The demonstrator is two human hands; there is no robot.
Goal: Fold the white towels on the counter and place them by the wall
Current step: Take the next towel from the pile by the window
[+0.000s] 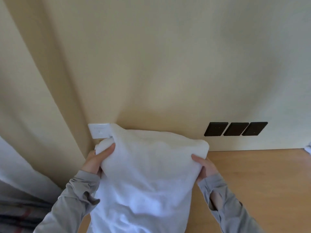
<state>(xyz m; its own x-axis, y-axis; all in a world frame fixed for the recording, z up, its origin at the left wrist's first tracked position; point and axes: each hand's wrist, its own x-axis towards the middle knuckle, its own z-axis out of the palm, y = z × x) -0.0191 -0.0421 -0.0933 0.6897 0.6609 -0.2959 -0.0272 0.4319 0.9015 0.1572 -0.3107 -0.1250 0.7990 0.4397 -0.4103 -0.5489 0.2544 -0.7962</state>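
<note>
Head view: my left hand and right hand pinch the white towel; I'd keep its edges level nearing the wall.

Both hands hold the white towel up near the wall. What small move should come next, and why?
Probably lower the towel flat onto the wooden counter. The left hand and right hand grip its sides, and it hangs loose and rumpled, not yet folded, so it seems to need a flat surface first.
</note>
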